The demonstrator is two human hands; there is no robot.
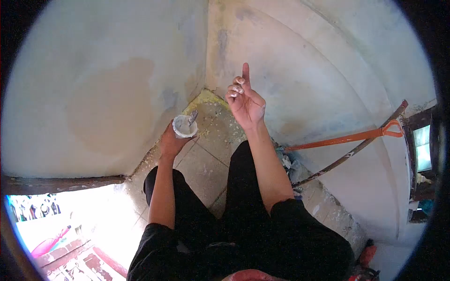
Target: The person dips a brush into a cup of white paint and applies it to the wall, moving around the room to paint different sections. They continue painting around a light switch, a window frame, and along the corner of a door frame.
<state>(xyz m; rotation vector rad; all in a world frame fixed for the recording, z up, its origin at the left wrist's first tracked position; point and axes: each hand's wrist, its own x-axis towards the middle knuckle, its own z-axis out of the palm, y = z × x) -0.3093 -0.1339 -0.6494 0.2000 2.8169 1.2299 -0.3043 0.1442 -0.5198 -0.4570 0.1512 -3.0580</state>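
My left hand is wrapped round a small white cup with pale paste smeared inside it. A spoon-like tool leans in the cup, its other end hidden in the paste. My right hand is raised before the wall corner with its palm in sight and nothing in it. Its index finger points up while the other fingers are half curled, with white paste on their tips. Behind it is the patchy painted wall; to the left stands another wall with a large damp-looking beige patch.
An orange-handled tool and a dark pole lean crossed against the right wall. The tiled floor is spattered with white. A bright doorway opens at lower left, with a pink object outside. A small window is at far right.
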